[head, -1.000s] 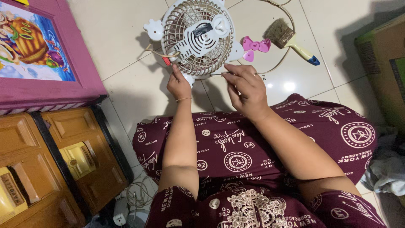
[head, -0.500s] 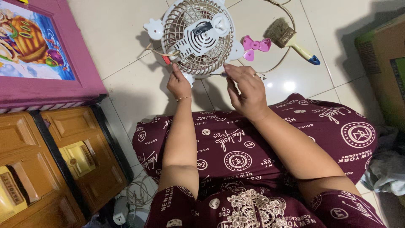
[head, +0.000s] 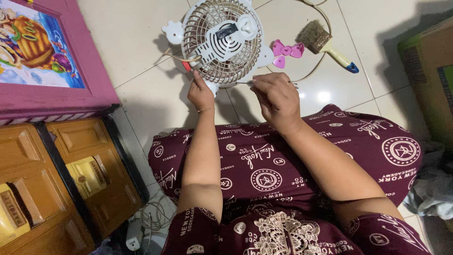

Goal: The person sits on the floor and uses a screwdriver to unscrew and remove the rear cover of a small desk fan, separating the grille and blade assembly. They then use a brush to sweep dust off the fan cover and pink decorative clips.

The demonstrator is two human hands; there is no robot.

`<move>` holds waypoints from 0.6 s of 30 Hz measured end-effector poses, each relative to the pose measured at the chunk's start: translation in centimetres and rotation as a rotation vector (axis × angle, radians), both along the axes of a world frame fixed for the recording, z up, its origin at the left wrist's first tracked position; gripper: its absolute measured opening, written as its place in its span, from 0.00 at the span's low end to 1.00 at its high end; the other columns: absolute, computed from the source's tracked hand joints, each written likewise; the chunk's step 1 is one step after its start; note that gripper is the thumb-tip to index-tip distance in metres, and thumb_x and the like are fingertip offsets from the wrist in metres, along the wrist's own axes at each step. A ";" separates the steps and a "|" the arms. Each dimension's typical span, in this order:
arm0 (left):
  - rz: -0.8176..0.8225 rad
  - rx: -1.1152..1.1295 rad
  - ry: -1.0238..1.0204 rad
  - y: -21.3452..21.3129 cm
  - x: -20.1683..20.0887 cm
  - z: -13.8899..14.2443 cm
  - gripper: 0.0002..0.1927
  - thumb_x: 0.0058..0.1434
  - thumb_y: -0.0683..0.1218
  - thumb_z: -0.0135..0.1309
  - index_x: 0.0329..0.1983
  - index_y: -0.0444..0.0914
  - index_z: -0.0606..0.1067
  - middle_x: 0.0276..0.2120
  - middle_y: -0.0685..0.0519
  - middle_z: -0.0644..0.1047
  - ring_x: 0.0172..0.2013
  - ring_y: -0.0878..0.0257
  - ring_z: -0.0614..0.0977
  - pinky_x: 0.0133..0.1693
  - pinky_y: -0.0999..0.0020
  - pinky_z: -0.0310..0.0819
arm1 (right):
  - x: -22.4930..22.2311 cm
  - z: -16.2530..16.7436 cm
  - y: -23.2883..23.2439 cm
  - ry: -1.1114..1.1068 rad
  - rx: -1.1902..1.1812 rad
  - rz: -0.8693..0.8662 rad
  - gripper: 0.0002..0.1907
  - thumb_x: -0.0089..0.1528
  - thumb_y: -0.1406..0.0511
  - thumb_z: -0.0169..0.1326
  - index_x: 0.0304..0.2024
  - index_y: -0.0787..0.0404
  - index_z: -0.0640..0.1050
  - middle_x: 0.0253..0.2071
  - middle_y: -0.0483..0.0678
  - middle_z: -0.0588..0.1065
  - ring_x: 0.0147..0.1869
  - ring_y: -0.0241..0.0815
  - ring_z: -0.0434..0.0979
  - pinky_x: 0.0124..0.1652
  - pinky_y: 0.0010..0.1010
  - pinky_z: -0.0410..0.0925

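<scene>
A small white fan (head: 222,42) lies grille-up on the pale tiled floor (head: 137,42), just beyond the person's knees. The left hand (head: 200,92) grips its lower-left rim, fingers curled around the edge beside a red-tipped wire. The right hand (head: 278,97) pinches a thin metal tool (head: 243,82) — a slim shaft, tip touching the fan's lower edge. Near the fan on its right lie a pink bow-shaped piece (head: 286,50) and a paintbrush (head: 325,45) (blue-tipped handle). A pink picture frame (head: 89,80) stands well to the left.

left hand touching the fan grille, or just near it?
Touching. The head view shows the left hand with its fingertips against the lower left rim of the white fan, no gap visible.
</scene>
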State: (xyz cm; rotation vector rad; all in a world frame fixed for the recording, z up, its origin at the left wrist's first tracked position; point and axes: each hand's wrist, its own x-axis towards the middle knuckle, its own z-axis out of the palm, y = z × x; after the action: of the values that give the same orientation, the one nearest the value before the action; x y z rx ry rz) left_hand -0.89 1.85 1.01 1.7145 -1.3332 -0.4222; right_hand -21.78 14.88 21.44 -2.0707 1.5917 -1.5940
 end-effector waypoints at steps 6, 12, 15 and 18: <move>0.027 0.044 0.076 0.0 -0.2 0.2 0.27 0.71 0.60 0.44 0.36 0.35 0.84 0.30 0.44 0.84 0.32 0.50 0.87 0.34 0.58 0.77 | 0.1 0.1 -0.1 -0.020 0.055 0.036 0.13 0.60 0.80 0.61 0.46 0.70 0.76 0.54 0.60 0.77 0.55 0.53 0.81 0.51 0.38 0.75; 0.049 0.105 0.060 0.1 -0.4 0.0 0.28 0.71 0.61 0.43 0.38 0.37 0.84 0.32 0.44 0.84 0.34 0.50 0.87 0.36 0.58 0.78 | 0.4 -0.8 -0.3 -0.060 0.049 0.076 0.13 0.64 0.78 0.62 0.50 0.69 0.76 0.55 0.62 0.72 0.56 0.53 0.81 0.51 0.34 0.77; 0.041 0.145 0.006 0.3 -0.6 -0.2 0.30 0.72 0.63 0.40 0.38 0.38 0.85 0.32 0.44 0.84 0.35 0.48 0.86 0.37 0.56 0.78 | 0.1 -1.2 -0.7 -0.015 0.089 -0.003 0.14 0.60 0.74 0.70 0.46 0.66 0.79 0.45 0.57 0.75 0.46 0.49 0.80 0.41 0.35 0.74; 0.031 0.221 -0.071 0.5 -0.7 -0.2 0.32 0.72 0.63 0.36 0.37 0.39 0.85 0.31 0.44 0.83 0.35 0.45 0.85 0.37 0.52 0.77 | -0.4 -1.3 -1.0 0.053 0.043 -0.025 0.14 0.60 0.76 0.68 0.44 0.63 0.78 0.44 0.53 0.77 0.48 0.52 0.80 0.43 0.38 0.73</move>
State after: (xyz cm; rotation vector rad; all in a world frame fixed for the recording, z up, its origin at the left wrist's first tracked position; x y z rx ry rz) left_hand -1.61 2.31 0.83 1.9456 -1.3490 -0.5099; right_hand -22.15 13.90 20.11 -2.0969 1.6597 -1.5098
